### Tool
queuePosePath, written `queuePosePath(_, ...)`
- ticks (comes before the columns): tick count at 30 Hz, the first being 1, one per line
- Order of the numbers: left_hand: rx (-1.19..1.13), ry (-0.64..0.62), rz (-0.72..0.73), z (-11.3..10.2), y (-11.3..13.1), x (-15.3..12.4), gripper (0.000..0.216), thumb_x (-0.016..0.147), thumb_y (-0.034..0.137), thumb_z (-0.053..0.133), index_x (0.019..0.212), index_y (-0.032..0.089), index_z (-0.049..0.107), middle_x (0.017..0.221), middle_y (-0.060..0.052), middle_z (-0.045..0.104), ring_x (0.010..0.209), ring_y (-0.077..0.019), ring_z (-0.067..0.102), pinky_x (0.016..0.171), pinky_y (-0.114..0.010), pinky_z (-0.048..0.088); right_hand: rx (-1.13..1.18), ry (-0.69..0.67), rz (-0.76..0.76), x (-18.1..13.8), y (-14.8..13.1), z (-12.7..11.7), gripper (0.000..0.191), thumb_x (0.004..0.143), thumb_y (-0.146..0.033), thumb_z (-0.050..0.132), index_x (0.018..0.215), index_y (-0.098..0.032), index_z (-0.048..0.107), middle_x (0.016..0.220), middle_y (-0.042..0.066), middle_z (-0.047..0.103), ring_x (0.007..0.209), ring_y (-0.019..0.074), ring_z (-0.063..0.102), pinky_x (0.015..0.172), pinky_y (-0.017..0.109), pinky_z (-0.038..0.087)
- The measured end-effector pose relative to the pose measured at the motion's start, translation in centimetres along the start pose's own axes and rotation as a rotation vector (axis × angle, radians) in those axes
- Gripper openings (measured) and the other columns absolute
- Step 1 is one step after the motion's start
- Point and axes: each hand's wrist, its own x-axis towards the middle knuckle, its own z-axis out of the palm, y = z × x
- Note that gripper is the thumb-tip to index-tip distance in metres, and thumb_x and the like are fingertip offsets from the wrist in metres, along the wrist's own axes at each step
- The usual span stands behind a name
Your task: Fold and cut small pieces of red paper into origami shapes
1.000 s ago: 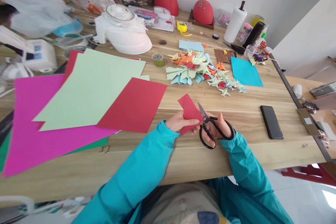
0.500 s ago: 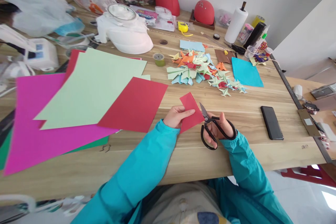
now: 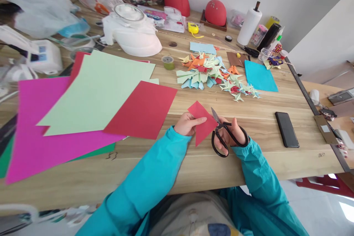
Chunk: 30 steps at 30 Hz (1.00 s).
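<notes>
My left hand [image 3: 188, 123] pinches a small red paper piece [image 3: 202, 121] just above the wooden table [image 3: 193, 166]. The piece hangs as a pointed shape, its tip down. Black scissors [image 3: 225, 136] sit in my right hand [image 3: 231, 134], fingers through the loops. Their blades point up and left and meet the right edge of the red piece. Both arms wear teal sleeves.
Large paper sheets lie at left: magenta [image 3: 35, 132], pale green [image 3: 96, 92], red [image 3: 142, 110]. A pile of folded paper stars [image 3: 212, 75] and a blue sheet [image 3: 260, 77] lie beyond my hands. A black phone [image 3: 287, 129] rests at right. Bags, a white bowl and a paper roll [image 3: 249, 25] crowd the back.
The red piece has turned in my left hand, so a point now hangs downward. The scissors have stayed at its right edge, barely shifting.
</notes>
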Motion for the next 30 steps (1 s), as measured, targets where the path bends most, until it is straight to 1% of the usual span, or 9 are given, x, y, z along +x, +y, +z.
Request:
queuePosePath(3, 0.009, 0.001, 0.003, -0.1, 0.2, -0.1, 0.028, 0.051, 0.024, 0.077, 0.072, 0.010, 0.067, 0.073, -0.009, 0.070, 0.072, -0.0230, 0.065, 0.064, -0.030, 0.051, 0.020, -0.003, -0.012, 0.1, -0.1, 0.1, 0.088, 0.068, -0.077, 0.003, 0.137, -0.023, 0.009, 0.058, 0.000, 0.059, 0.034, 0.0114, 0.049, 0.032, 0.020, 0.036)
queuePosePath(8, 0.035, 0.017, -0.008, -0.5, 0.0, -0.1, 0.028, 0.051, 0.025, 0.077, 0.071, 0.010, 0.067, 0.070, -0.008, 0.070, 0.068, -0.0227, 0.065, 0.061, -0.030, 0.050, 0.017, 0.042, 0.003, 0.2, -0.3, 0.3, 0.093, 0.066, -0.077, -0.004, 0.138, -0.019, 0.004, 0.055, 0.001, 0.058, 0.032, 0.0101, 0.046, 0.031, 0.018, 0.034)
queuePosePath(14, 0.049, 0.021, 0.026, -0.5, 0.2, -0.1, 0.026, 0.049, 0.026, 0.078, 0.067, 0.011, 0.067, 0.068, -0.007, 0.069, 0.063, -0.0203, 0.064, 0.059, -0.029, 0.050, 0.051, 0.022, 0.047, 0.1, -0.5, 0.3, 0.096, 0.065, -0.078, -0.007, 0.138, -0.017, 0.009, 0.054, 0.001, 0.058, 0.029, 0.0092, 0.043, 0.030, 0.019, 0.033)
queuePosePath(17, 0.056, 0.077, 0.033, -0.7, 0.8, -0.4, 0.024, 0.049, 0.024, 0.078, 0.064, 0.010, 0.067, 0.065, -0.006, 0.069, 0.058, -0.0178, 0.063, 0.056, -0.027, 0.050, 0.090, 0.064, 0.007, -0.5, -1.4, -0.1, 0.096, 0.064, -0.078, -0.008, 0.138, -0.020, 0.011, 0.050, -0.002, 0.055, 0.027, 0.0090, 0.041, 0.029, 0.019, 0.031)
queuePosePath(18, 0.051, 0.103, 0.042, -0.8, 0.9, -0.4, 0.023, 0.049, 0.023, 0.078, 0.064, 0.011, 0.067, 0.064, -0.005, 0.069, 0.058, -0.0176, 0.063, 0.056, -0.026, 0.050, 0.118, 0.110, -0.046, -0.8, -1.8, -0.3, 0.097, 0.063, -0.079, -0.008, 0.137, -0.021, 0.012, 0.048, -0.003, 0.052, 0.026, 0.0091, 0.039, 0.028, 0.019, 0.030)
queuePosePath(20, 0.031, 0.134, 0.053, -0.8, 1.2, -0.5, 0.022, 0.049, 0.022, 0.078, 0.064, 0.011, 0.067, 0.065, -0.005, 0.069, 0.060, -0.0187, 0.064, 0.057, -0.028, 0.051, 0.140, 0.187, -0.103, -1.3, -2.5, -0.7, 0.097, 0.062, -0.079, -0.010, 0.136, -0.023, 0.016, 0.048, -0.004, 0.050, 0.026, 0.0090, 0.038, 0.028, 0.019, 0.031)
queuePosePath(22, 0.015, 0.128, 0.048, -0.7, 1.1, -0.5, 0.023, 0.048, 0.023, 0.079, 0.064, 0.012, 0.067, 0.066, -0.005, 0.069, 0.062, -0.0204, 0.064, 0.059, -0.029, 0.051, 0.110, 0.227, -0.094, -1.5, -2.7, -0.8, 0.094, 0.065, -0.077, -0.010, 0.136, -0.023, 0.020, 0.047, -0.004, 0.050, 0.026, 0.0087, 0.036, 0.029, 0.019, 0.030)
queuePosePath(25, 0.010, 0.099, 0.043, -0.5, 0.8, -0.4, 0.025, 0.049, 0.025, 0.079, 0.067, 0.012, 0.067, 0.067, -0.005, 0.069, 0.065, -0.0212, 0.065, 0.062, -0.031, 0.051, 0.053, 0.189, -0.058, -1.3, -2.2, -0.5, 0.093, 0.066, -0.077, -0.009, 0.136, -0.023, 0.017, 0.048, -0.003, 0.052, 0.027, 0.0085, 0.037, 0.030, 0.019, 0.031)
queuePosePath(30, 0.004, 0.055, 0.040, -0.8, 0.2, 0.1, 0.033, 0.048, 0.024, 0.079, 0.077, 0.012, 0.067, 0.076, -0.008, 0.070, 0.078, -0.0259, 0.065, 0.069, -0.036, 0.053, -0.004, 0.150, -0.084, -0.7, -1.4, 0.0, 0.087, 0.071, -0.074, -0.004, 0.137, -0.019, 0.012, 0.051, -0.002, 0.054, 0.029, 0.0086, 0.040, 0.029, 0.019, 0.031)
